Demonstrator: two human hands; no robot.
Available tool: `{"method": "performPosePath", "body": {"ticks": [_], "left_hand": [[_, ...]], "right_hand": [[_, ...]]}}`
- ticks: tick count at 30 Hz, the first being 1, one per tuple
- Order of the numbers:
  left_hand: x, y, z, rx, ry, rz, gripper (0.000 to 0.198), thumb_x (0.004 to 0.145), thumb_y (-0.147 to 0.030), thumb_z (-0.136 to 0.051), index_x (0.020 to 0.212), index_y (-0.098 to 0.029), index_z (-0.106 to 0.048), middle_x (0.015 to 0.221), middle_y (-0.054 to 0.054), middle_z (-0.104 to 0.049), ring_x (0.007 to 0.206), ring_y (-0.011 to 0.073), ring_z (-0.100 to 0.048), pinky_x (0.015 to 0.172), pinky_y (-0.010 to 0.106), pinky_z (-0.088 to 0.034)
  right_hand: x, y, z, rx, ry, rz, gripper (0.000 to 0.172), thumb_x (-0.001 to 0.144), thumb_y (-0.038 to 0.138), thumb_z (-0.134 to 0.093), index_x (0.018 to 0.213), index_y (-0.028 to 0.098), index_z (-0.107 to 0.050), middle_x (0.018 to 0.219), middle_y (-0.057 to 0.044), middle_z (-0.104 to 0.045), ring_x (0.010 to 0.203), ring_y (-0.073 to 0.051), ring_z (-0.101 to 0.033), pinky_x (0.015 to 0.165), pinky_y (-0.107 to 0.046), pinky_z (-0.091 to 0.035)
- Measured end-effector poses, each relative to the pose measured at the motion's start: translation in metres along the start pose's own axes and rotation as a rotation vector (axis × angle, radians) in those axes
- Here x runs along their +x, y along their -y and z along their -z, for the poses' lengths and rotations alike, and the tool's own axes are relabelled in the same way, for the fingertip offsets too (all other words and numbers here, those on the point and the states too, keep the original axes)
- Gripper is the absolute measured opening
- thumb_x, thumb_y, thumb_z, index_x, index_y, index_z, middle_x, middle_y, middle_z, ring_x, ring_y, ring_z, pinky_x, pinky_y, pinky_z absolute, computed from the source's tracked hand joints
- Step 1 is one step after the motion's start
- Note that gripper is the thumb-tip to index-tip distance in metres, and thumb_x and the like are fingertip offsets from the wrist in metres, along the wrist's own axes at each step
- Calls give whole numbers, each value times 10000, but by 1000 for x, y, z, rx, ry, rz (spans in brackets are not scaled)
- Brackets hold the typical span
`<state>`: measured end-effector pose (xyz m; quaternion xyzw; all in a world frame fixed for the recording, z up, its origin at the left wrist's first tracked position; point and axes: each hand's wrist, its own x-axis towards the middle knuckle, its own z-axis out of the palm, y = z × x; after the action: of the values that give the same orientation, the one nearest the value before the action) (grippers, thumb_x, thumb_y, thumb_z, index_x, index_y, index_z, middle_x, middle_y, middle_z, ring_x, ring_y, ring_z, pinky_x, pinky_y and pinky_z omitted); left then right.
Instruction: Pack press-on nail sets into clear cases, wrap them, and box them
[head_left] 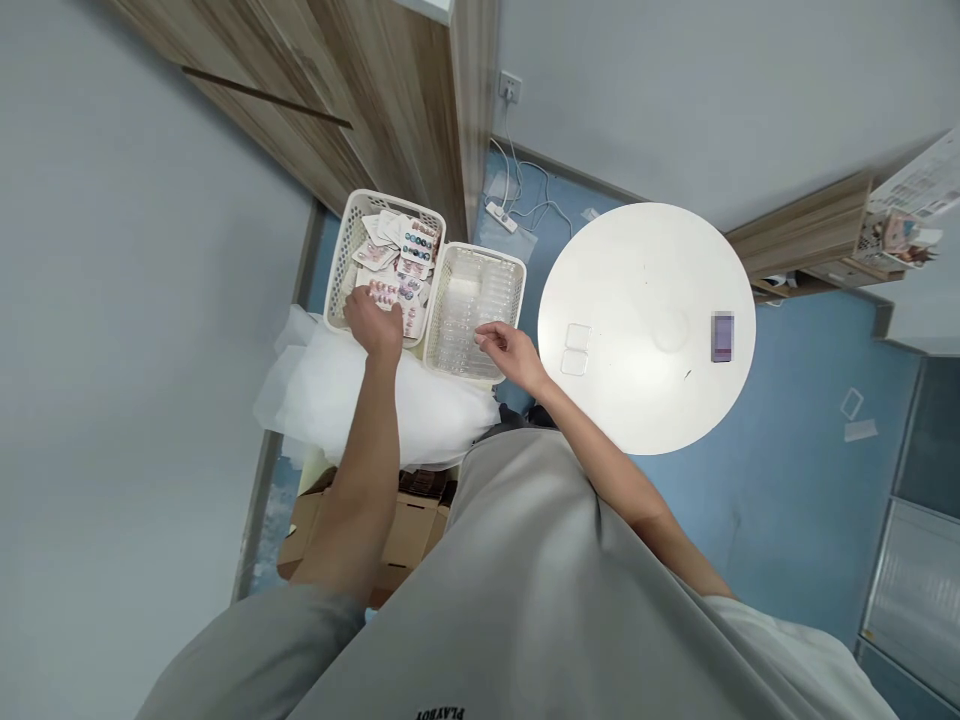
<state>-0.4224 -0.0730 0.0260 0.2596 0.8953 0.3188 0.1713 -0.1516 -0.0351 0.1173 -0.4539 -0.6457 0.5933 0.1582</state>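
Two white plastic baskets stand side by side on a surface covered in white plastic. The left basket [346,238] holds several small cards printed with coloured pieces. My left hand [373,318] reaches into it, fingers curled down onto the cards; whether it grips one is hidden. The right basket [517,270] holds clear plastic cases. My right hand [506,350] hovers at its near edge, fingers bent in a pinch on a clear case.
A round white table [645,330] stands to the right with two clear cases [576,349] and a phone [722,336] on it. Cardboard boxes [409,525] sit under the baskets. A power strip [500,216] lies on the blue floor by the wooden cabinet [390,110].
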Motion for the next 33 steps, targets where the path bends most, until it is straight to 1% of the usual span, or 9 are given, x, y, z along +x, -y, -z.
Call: {"method": "performPosePath", "body": {"ticks": [4, 7, 10, 15, 19, 23, 26, 29, 33], "left_hand": [[-62, -21, 16, -139, 102, -153, 686, 842, -202, -855, 1474, -182, -590, 1491, 197, -636, 1411, 360, -625, 1199, 541, -541], [-118, -41, 21, -277, 290, -324, 775, 895, -287, -834, 1598, -233, -510, 1607, 177, -588, 1409, 338, -656, 1155, 493, -592], [-167, -63, 20, -300, 453, -410, 810, 930, -344, -804, 1658, -272, -457, 1628, 156, -596, 1325, 312, -719, 1125, 480, -623], [-222, -99, 8, -298, 673, -479, 760, 945, -358, -772, 1651, -297, -500, 1613, 122, -620, 1294, 294, -731, 1126, 469, -625], [-249, -128, -9, -386, 794, -394, 792, 867, -356, -842, 1611, -291, -577, 1618, 139, -607, 1295, 333, -722, 1087, 475, -637], [-266, -150, -34, -536, 790, -196, 841, 804, -336, -879, 1588, -253, -586, 1598, 181, -607, 1196, 310, -758, 1038, 468, -650], [-277, -165, -52, -619, 753, -58, 741, 803, -340, -877, 1489, -196, -639, 1412, 183, -710, 1123, 286, -776, 1038, 482, -648], [-292, -177, -65, -698, 783, 55, 574, 860, -410, -848, 1364, -178, -699, 1245, 154, -766, 1138, 290, -773, 1049, 498, -644], [-313, -186, -75, -722, 826, 127, 572, 842, -479, -874, 1312, -191, -721, 1219, 136, -787, 1148, 290, -765, 996, 465, -654]], "right_hand": [[0, -5, 12, 59, 1, 30, 375, 1018, 550, -660, 1189, 235, -769, 1047, -68, -800, 997, -236, -771, 949, -382, -606], [-4, -8, 30, 100, -32, 53, 425, 998, 599, -684, 1199, 232, -759, 1071, -77, -800, 982, -237, -770, 947, -388, -615], [-13, -13, 57, 125, -66, 43, 495, 962, 661, -715, 1197, 227, -750, 1059, -75, -799, 969, -236, -764, 915, -379, -620], [-43, -30, 110, 105, -21, -81, 533, 866, 737, -788, 919, 209, -738, 829, -35, -753, 786, -202, -699, 757, -337, -588], [-78, -49, 150, 195, -4, -126, 533, 813, 731, -850, 859, 215, -723, 775, -21, -734, 724, -181, -664, 718, -329, -572], [-117, -62, 177, 324, -132, -147, 552, 827, 763, -832, 873, 226, -713, 776, -16, -722, 723, -174, -669, 738, -330, -581], [-143, -68, 186, 381, -255, -178, 573, 853, 800, -788, 903, 236, -704, 791, -14, -709, 749, -175, -676, 772, -334, -586], [-162, -75, 187, 403, -376, -193, 584, 892, 829, -724, 932, 248, -677, 821, -19, -700, 798, -187, -692, 811, -346, -589], [-175, -85, 187, 440, -448, -202, 599, 898, 844, -689, 952, 249, -657, 886, -28, -712, 829, -188, -707, 838, -352, -590]]}}
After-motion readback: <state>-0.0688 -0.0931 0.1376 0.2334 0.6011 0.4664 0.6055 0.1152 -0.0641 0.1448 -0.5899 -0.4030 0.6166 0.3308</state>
